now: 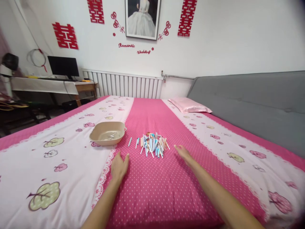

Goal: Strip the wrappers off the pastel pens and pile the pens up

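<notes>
A pile of several thin pastel sticks (152, 144), blue, white and orange, lies on the pink dotted bedsheet (154, 187). One stick (130, 142) lies apart to the left of the pile. A beige shallow bowl (107, 133) sits left of the pile, with something small and pale inside. My left hand (119, 167) rests flat on the sheet, fingers stretched out, below the bowl and the pile's left side. My right hand (183, 153) reaches forward, fingers extended, just right of the pile. Neither hand holds anything.
A pink pillow (189, 105) lies at the far right of the bed, beside a grey sofa back (252, 101). A white radiator (126, 85) lines the far wall. A desk with a monitor (63, 66) stands at the left.
</notes>
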Motion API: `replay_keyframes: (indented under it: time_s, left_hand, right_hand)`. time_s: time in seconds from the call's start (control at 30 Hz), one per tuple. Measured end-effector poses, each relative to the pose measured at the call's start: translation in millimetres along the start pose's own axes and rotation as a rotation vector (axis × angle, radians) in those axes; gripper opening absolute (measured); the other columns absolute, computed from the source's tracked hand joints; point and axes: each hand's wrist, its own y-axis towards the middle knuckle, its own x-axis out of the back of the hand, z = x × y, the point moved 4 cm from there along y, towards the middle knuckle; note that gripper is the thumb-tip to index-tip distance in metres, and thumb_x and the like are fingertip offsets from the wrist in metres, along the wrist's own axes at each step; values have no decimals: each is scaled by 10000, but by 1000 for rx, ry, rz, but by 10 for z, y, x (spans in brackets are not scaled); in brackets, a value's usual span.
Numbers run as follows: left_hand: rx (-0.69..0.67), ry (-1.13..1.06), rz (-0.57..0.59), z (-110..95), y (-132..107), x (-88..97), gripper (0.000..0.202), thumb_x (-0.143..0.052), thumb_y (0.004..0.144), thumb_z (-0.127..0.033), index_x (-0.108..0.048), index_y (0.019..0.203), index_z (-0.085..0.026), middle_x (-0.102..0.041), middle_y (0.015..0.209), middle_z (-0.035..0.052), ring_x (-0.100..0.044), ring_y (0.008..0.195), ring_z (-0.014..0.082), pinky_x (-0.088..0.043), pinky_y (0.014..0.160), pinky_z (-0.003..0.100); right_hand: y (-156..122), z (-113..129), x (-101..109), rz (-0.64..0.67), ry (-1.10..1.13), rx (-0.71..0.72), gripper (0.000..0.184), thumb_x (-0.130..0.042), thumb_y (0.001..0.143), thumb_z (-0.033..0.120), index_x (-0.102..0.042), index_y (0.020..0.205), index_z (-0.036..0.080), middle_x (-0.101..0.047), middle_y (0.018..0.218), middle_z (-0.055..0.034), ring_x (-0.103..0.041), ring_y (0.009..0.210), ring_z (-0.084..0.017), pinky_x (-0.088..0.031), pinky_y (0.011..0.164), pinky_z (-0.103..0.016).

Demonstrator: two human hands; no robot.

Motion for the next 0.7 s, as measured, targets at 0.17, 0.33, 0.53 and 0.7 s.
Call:
replay_keyframes:
  time_s: [0.17, 0.33, 0.53, 0.7]
  left_hand:
    - [172, -114, -54, -189, 724, -503, 671, -349, 796, -554, -453, 1199, -28, -528, 1202, 257, -522, 1108, 313, -414, 874, 410]
    - [187, -184, -28, -405, 1095, -1134, 706, -379, 766, -616, -459, 1209, -72, -555, 1189, 209, -543, 1086, 277, -432, 865, 383]
    - [55, -160, 26, -462, 864, -1187, 813, -614, 609, -598, -426, 1267, -160, -500, 1273, 132, -473, 1161, 286, -391, 944, 409]
    - [75, -182, 15, -460, 826, -1086, 775, -585, 656, -572, -419, 1273, -133, -480, 1287, 155, -449, 1186, 294, -380, 962, 422]
  right_hand:
    - [486, 310, -361, -65, -10, -88, 913, -265, 702, 735, -290, 1356, 99, -408, 1343, -201, -411, 1219, -312, -360, 949, -387]
    - [823, 578, -646, -25, 56, -32, 806, -271, 703, 747, -438, 1271, 201, -520, 1257, -140, -494, 1138, -303, -381, 910, -392]
    - [677, 554, -787, 45, 353, 48, 770, -375, 705, 711, -333, 1328, 260, -473, 1318, -72, -425, 1207, -283, -325, 982, -392]
    - [645, 371, -869, 144, 454, 10, 749, -326, 759, 672, -192, 1383, 280, -432, 1352, -57, -363, 1257, -270, -293, 1016, -419]
